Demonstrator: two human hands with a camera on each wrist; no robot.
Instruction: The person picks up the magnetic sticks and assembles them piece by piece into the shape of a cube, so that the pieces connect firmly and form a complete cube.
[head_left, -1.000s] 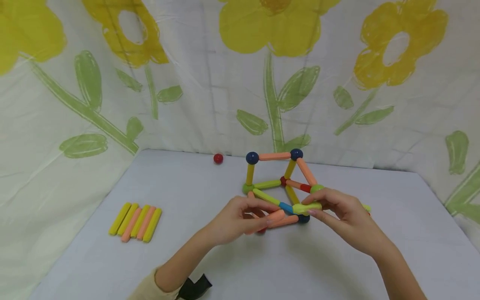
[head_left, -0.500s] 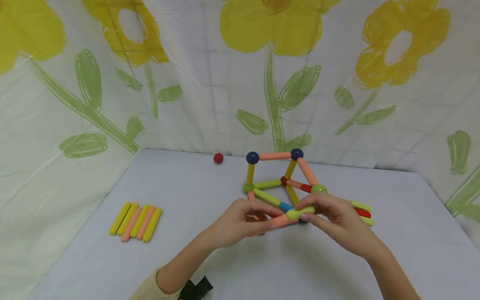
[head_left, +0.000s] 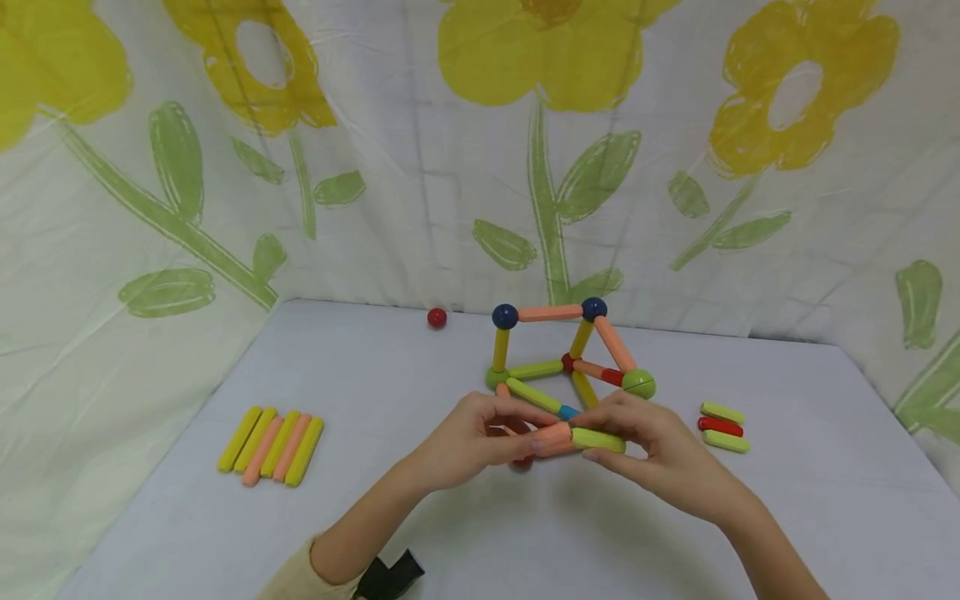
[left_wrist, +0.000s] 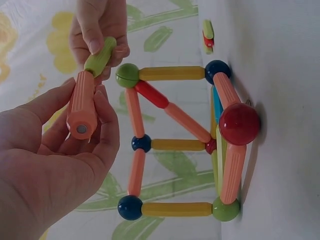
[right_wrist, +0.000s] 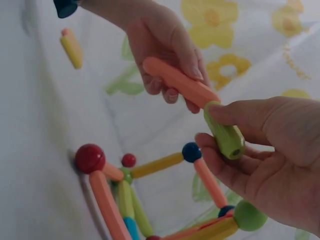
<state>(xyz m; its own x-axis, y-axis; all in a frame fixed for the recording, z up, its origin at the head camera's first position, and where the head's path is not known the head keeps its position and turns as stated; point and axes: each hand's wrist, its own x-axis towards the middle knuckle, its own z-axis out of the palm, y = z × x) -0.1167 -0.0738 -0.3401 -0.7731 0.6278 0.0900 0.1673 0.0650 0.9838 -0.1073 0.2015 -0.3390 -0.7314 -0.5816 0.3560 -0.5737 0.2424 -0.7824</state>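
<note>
In the head view my left hand (head_left: 465, 442) pinches a salmon-coloured magnetic stick (left_wrist: 81, 107) between thumb and fingers. My right hand (head_left: 663, 442) grips a short lime green magnetic stick (right_wrist: 227, 137). The two sticks meet end to end, roughly in one line, above the table. Just behind the hands stands a frame of magnetic sticks and balls, with a navy ball (head_left: 505, 317) at its upper left corner and a large green ball (head_left: 639, 383) at the right. A red ball (left_wrist: 240, 124) marks its near corner, partly covered by my left hand in the head view.
A row of several yellow and salmon sticks (head_left: 273, 446) lies on the left of the white table (head_left: 360, 375). Short green and red sticks (head_left: 722, 427) lie to the right. A loose red ball (head_left: 437, 317) sits near the back edge, before a flowered curtain (head_left: 420, 208).
My right hand has moved left and slightly down, bringing the green stick from apart to against the salmon stick's end. My left hand has stayed nearly still.
</note>
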